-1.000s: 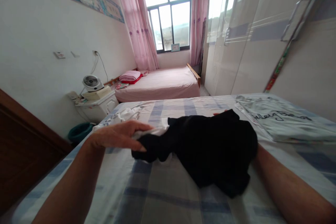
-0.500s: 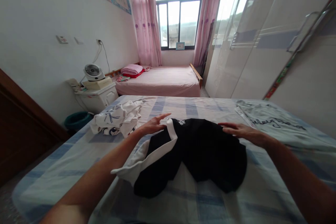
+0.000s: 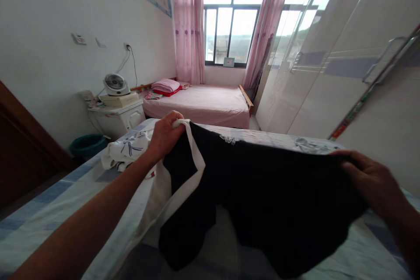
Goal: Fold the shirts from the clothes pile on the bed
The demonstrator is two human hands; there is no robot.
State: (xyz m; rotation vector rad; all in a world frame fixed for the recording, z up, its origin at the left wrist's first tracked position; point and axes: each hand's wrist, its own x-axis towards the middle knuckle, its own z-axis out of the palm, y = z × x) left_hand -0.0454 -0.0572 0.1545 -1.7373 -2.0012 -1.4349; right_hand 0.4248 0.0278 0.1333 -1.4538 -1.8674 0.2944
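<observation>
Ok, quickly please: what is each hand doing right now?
Left hand: grip closed on the white-trimmed edge of the black garment.
Right hand: grip closed on the garment's other end, lifted above the bed.

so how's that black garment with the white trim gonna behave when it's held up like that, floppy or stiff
Probably floppy: the black garment sags between the left hand and right hand, and its lower part drapes onto the checked bed. Likely light, since fingertip pinches at the edges seem enough. The white trim hangs loose, so it may swing or fold over.
</observation>
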